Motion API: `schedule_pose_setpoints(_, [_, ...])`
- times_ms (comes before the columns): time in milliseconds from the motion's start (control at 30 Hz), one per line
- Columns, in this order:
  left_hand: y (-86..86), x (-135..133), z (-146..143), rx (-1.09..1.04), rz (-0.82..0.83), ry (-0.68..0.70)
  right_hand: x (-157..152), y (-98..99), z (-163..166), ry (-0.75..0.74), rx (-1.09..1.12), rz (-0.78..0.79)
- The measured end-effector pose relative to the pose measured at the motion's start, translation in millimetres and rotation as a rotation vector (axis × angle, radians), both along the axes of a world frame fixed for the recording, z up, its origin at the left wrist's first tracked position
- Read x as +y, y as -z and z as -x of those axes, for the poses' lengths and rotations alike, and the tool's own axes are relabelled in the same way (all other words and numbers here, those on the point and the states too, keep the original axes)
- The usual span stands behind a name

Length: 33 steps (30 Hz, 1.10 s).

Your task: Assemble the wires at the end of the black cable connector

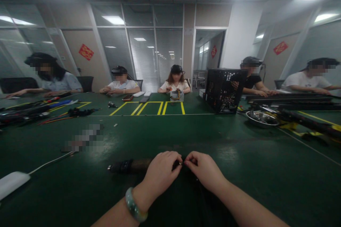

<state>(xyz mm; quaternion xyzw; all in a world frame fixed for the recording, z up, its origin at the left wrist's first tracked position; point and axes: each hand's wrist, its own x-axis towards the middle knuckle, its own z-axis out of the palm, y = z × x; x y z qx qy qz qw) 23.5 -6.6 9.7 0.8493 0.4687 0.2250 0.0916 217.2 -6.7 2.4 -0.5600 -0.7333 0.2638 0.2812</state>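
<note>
My left hand (163,166) is closed, thumb and forefinger drawn together around a small shiny metal piece (181,163). Just to its right, my right hand (204,168) is pinched, with its fingertips by that piece; whatever lies between them is too small to make out. A dark cylindrical tool (125,166) with a metal tip at its left end lies across the green table (87,188). Its right end passes behind my left hand, so I cannot tell whether the palm touches it. Dark material below my right hand is too dim to name.
A phone-like object (84,138) with a white cable lies left, near a white block (13,184). Cables and tools (34,110) fill the far left. A black computer case (223,90) and a metal bowl (262,117) stand right. Several people sit across the table.
</note>
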Motion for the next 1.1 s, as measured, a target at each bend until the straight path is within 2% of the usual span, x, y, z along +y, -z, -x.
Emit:
schedule_pose_setpoints(233, [-2.2,-0.6,-0.6,0.024,0.003,0.002,1.5,2.9,3.7,-0.051,0.058,0.049])
schedule_pose_setpoints(500, [-1.9,0.0,-0.3,0.023,0.001,-0.012,0.9,0.3,2.8,0.006,0.01,0.015])
schedule_pose_setpoints(767, [-2.1,-0.1,-1.0,0.014,0.012,-0.005,2.0,5.8,4.6,-0.042,0.051,-0.002])
schedule_pose_setpoints(1100, [-4.0,-1.5,-0.2,0.027,0.01,-0.013,-2.3,-0.9,0.0,-0.041,0.046,0.113])
